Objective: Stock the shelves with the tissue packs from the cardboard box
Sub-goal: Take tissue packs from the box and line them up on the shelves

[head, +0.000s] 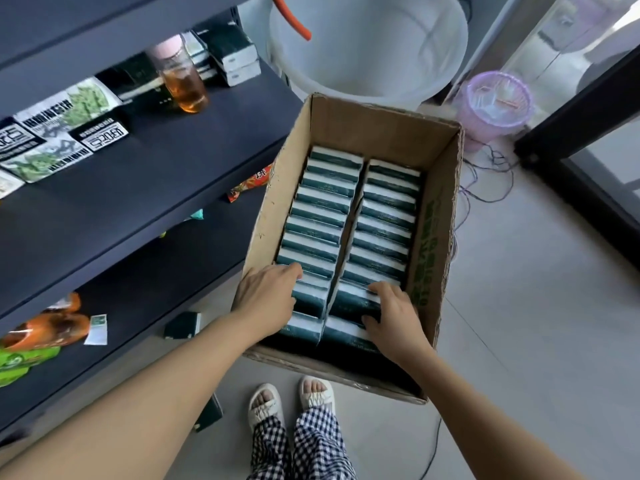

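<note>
Two bare forearms reach down from the bottom of the frame into an open cardboard box (349,133) at centre. Left hand (266,296) curls its fingers over the near end of the left row of tissue packs (322,216), gripping a dark green pack near the box's left wall. Right hand (394,317) pinches a pack in the right row (384,220), fingers over its top edge and thumb against its near face. Both rows stand on edge, tightly filed, running toward the upper part of the frame. Below the box, sandalled feet (291,400) and checked trousers stand on a pale tiled floor. Dark shelves (173,161) fill the left side, holding snack packets, a bottle of amber drink (183,81) and a few stacked tissue packs at upper left. A white tub (374,46) sits at top centre, with a purple basket (495,102) to its right.
</note>
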